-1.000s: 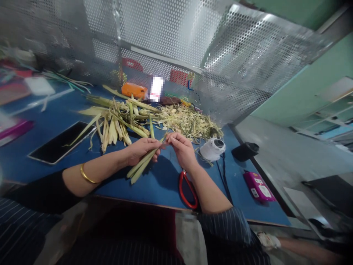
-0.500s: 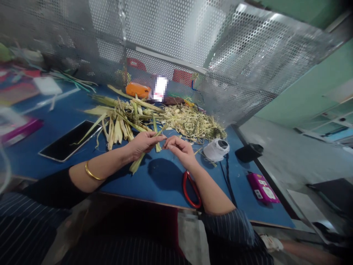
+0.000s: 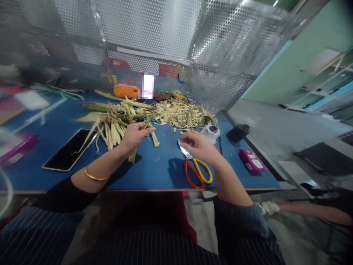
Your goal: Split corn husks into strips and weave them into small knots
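My left hand (image 3: pixel 135 137) is closed in a pinch on a pale green corn husk strip (image 3: pixel 132 156), whose end hangs below the palm. Past its fingertips a second husk piece (image 3: pixel 155 140) slants over the blue table. My right hand (image 3: pixel 199 146) hovers by the blades of a pair of scissors (image 3: pixel 196 171) with one red and one yellow handle. Its fingers are loosely bent and I see nothing between them. Just behind it stands a white spool of thread (image 3: pixel 211 132), partly hidden by that hand. Bundled corn husks (image 3: pixel 114 129) lie left of centre.
Shredded husk scraps (image 3: pixel 184 116) are heaped at the back. A black tablet-like device (image 3: pixel 68 150) lies at left. An orange pack (image 3: pixel 126 90) and a bright phone screen (image 3: pixel 148 86) stand by the perforated metal screen (image 3: pixel 154 33). To the right are a black object (image 3: pixel 238 132) and a purple pack (image 3: pixel 252 161).
My right hand has left the left hand's fingertips and moved right, over the scissors, whose blades and yellow handle now show. The left hand keeps hold of the husk. The view has shifted.
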`<state>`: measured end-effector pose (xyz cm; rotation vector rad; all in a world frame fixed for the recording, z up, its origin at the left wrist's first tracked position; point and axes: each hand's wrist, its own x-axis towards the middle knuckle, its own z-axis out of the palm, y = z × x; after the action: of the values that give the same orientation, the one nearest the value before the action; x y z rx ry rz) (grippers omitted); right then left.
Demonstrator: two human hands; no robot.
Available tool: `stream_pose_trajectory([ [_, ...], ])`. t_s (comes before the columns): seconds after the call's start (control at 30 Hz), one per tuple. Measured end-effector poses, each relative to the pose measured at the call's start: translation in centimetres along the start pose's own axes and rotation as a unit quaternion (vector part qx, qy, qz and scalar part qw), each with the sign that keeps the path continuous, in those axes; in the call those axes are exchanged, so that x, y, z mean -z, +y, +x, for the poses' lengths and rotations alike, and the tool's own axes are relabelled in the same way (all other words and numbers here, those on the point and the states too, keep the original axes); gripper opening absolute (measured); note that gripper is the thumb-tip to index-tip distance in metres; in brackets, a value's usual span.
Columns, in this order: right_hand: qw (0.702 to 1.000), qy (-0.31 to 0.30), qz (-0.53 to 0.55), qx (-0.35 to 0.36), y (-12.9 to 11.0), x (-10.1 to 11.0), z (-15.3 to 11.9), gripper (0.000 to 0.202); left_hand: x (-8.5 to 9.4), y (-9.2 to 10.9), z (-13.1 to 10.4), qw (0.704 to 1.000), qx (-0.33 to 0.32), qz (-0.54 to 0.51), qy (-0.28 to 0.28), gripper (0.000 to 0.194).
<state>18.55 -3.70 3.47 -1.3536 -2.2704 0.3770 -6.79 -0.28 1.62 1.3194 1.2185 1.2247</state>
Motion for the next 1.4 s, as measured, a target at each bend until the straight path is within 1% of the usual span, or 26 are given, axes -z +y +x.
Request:
stream_pose_trajectory([
  [0.03,0.996,-0.041,-0.073,-0.042,0.1,0.4,-1.5,0.022,0.1,0.1,0.1,1.0,-0.01,0.007,0.008,0.022],
  [0.07,0.985,-0.073,-0.136,-0.08,0.1,0.5,-2.9,0.026,0.1,0.1,0.1,1.0,-0.019,0.012,0.012,0.021],
  [0.13,0.959,-0.116,-0.216,-0.139,-0.1,-0.1,-5.5,0.027,0.0,0.0,0.0,0.999,-0.039,0.017,0.012,0.02],
  [0.2,0.953,-0.126,-0.234,-0.146,-0.2,-1.2,-7.0,0.028,-0.2,-0.1,-0.1,0.998,-0.059,0.019,0.01,0.019],
  [0.3,0.95,-0.096,-0.239,-0.177,0.3,-2.7,-7.5,0.04,-0.5,-0.4,-0.2,0.997,-0.068,0.031,0.011,0.02],
  [0.37,0.959,-0.06,-0.181,-0.212,1.0,-3.1,-7.3,0.05,-0.4,-0.6,-0.1,0.996,-0.075,0.041,0.018,0.021],
  [0.4,0.965,-0.036,-0.121,-0.228,1.4,-3.2,-7.1,0.054,-0.4,-0.6,0.0,0.995,-0.085,0.043,0.02,0.021],
  [0.43,0.968,-0.011,-0.039,-0.247,1.8,-3.2,-7.1,0.058,-0.2,-0.7,0.1,0.994,-0.093,0.047,0.024,0.022],
  [0.47,0.963,0.019,0.057,-0.261,1.9,-3.3,-7.0,0.06,-0.1,-0.7,0.1,0.993,-0.103,0.055,0.033,0.023],
  [0.5,0.948,0.044,0.166,-0.268,1.8,-3.4,-7.0,0.062,0.0,-0.7,0.2,0.991,-0.111,0.067,0.04,0.023],
  [0.53,0.921,0.061,0.276,-0.266,1.5,-3.6,-7.1,0.064,0.2,-0.8,0.3,0.988,-0.121,0.082,0.047,0.024],
  [0.57,0.889,0.069,0.374,-0.256,0.8,-3.9,-7.0,0.063,0.3,-0.8,0.4,0.985,-0.13,0.098,0.053,0.025],
  [0.6,0.859,0.054,0.45,-0.236,0.0,-4.2,-7.0,0.059,0.4,-0.8,0.4,0.982,-0.14,0.116,0.059,0.025],
  [0.67,0.811,0.021,0.555,-0.184,-2.1,-5.0,-6.7,0.05,0.5,-0.9,0.5,0.973,-0.157,0.151,0.074,0.026],
  [0.7,0.784,0.019,0.598,-0.167,-3.2,-5.3,-6.4,0.048,0.6,-0.9,0.5,0.969,-0.163,0.169,0.081,0.027],
  [0.77,0.725,-0.015,0.674,-0.145,-5.2,-5.9,-5.7,0.049,0.6,-0.8,0.4,0.96,-0.169,0.199,0.099,0.028],
  [0.83,0.669,-0.058,0.731,-0.124,-6.5,-6.4,-4.9,0.048,0.7,-0.6,0.3,0.953,-0.171,0.221,0.114,0.028],
  [0.87,0.646,-0.072,0.75,-0.123,-7.0,-6.5,-4.6,0.046,0.8,-0.4,0.2,0.95,-0.171,0.229,0.122,0.027],
  [0.9,0.628,-0.083,0.764,-0.124,-7.3,-6.7,-4.3,0.046,0.8,-0.3,0.2,0.948,-0.171,0.237,0.129,0.027],
  [0.97,0.607,-0.092,0.78,-0.124,-7.6,-7.0,-3.8,0.049,0.9,-0.1,0.1,0.942,-0.169,0.255,0.142,0.024],
  [1.1,0.581,-0.111,0.798,-0.115,-7.7,-7.8,-3.4,0.056,0.8,-0.3,0.1,0.935,-0.176,0.268,0.15,0.02],
  [1.17,0.574,-0.116,0.802,-0.119,-7.7,-8.0,-3.3,0.057,0.8,-0.4,0.1,0.934,-0.181,0.271,0.148,0.02],
  [1.4,0.581,-0.098,0.798,-0.126,-7.7,-8.1,-2.9,0.058,0.4,-0.6,-0.1,0.923,-0.205,0.292,0.143,0.015],
])
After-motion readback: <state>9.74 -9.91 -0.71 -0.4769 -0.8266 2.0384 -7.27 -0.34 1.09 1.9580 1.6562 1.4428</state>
